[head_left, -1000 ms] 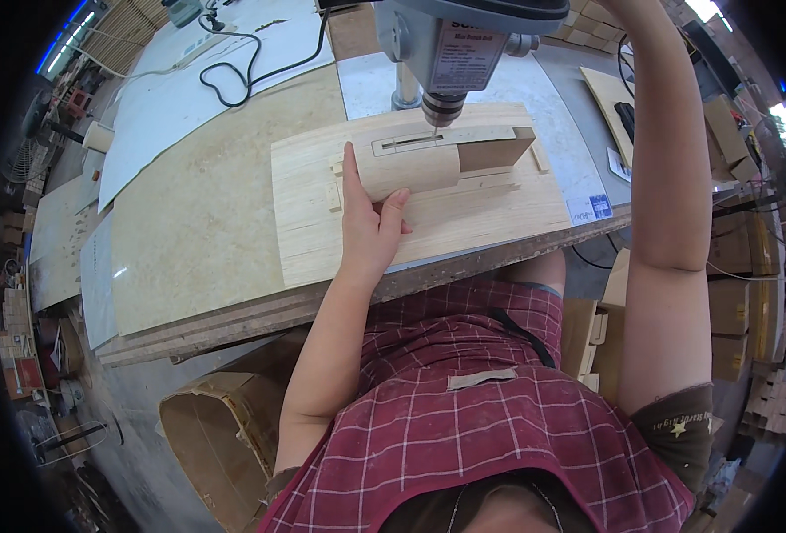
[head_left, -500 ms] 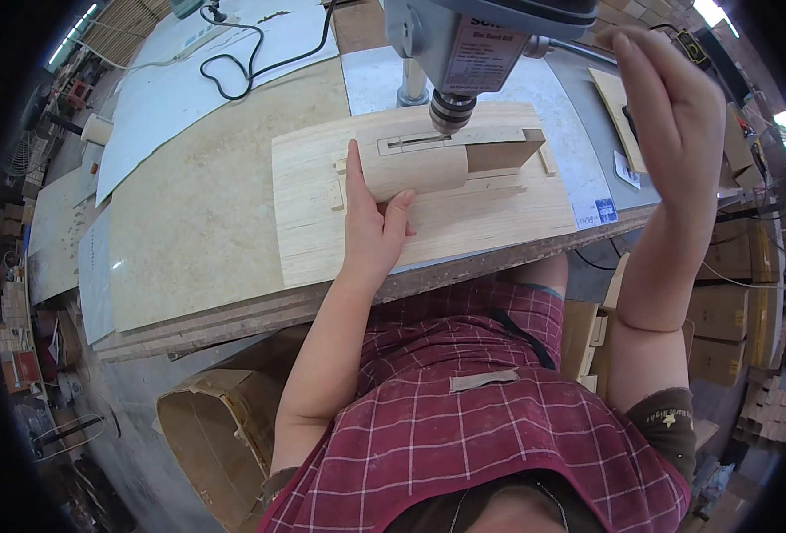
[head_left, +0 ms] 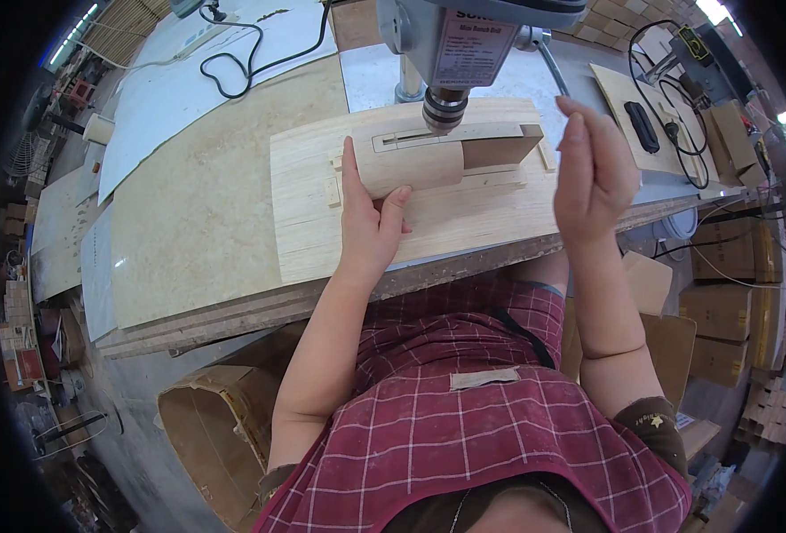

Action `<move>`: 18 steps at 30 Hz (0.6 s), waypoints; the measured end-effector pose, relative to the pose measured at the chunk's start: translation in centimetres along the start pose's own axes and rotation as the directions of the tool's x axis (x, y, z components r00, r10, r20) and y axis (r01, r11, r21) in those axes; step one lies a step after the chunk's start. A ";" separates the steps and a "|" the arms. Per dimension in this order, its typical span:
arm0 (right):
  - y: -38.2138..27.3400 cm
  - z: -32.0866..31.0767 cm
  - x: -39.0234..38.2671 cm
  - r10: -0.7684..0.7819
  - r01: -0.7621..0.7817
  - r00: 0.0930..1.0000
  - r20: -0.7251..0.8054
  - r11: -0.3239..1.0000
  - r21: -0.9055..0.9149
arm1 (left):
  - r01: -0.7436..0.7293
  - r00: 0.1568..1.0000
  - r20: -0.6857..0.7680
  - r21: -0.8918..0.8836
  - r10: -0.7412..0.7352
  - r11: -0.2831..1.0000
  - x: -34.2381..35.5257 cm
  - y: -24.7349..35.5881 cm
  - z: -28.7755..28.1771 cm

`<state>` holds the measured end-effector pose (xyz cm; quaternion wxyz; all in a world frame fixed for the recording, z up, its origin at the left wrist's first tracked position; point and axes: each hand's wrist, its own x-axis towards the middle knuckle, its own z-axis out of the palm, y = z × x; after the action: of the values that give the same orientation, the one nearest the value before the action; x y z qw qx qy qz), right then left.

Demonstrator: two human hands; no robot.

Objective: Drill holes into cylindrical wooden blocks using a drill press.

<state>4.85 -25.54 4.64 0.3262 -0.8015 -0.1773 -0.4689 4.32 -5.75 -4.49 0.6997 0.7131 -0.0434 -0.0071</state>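
A pale wooden block (head_left: 411, 167) with a curved near face lies on a flat wooden board (head_left: 322, 244). My left hand (head_left: 368, 222) holds its left end, one finger stretched along the end and the thumb against the near side. A narrow slot (head_left: 406, 138) inside a drawn outline marks the block's top. Above the slot's right part is the metal chuck (head_left: 444, 110) of a grey bench drill (head_left: 473, 44); I cannot make out the bit. My right hand (head_left: 595, 173) is closed around the outer end of the drill's lever (head_left: 555, 67), which the fingers partly hide.
Small wooden strips (head_left: 333, 186) sit on the board at the block's left end. A black cord (head_left: 251, 67) lies on the far left of the table. To the right are a thin panel (head_left: 619, 89), a black oblong object (head_left: 642, 127) and cables. A cardboard box (head_left: 206, 426) stands below.
My right hand has swung down, leftward and toward me, and the drill lever has turned with it. My left hand still holds the block in place.
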 end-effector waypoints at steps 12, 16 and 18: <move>-0.4 -1.2 1.9 -0.074 0.077 0.995 0.065 0.996 -0.042 | -0.017 1.000 -0.007 0.016 0.017 1.000 0.0 0.1 0.0; -0.4 -2.9 7.7 -0.050 0.078 0.988 0.149 0.980 -0.184 | 0.003 0.999 0.033 0.017 -0.003 1.000 -0.1 0.1 -0.3; -0.3 -2.5 11.4 0.012 0.041 0.980 0.200 0.966 -0.256 | -0.030 0.999 0.034 0.023 0.029 0.999 0.1 0.1 0.0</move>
<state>8.80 -27.25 15.54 0.1957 -0.8788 -0.1521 -0.4077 4.45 -5.74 -4.39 0.6905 0.7203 -0.0658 -0.0085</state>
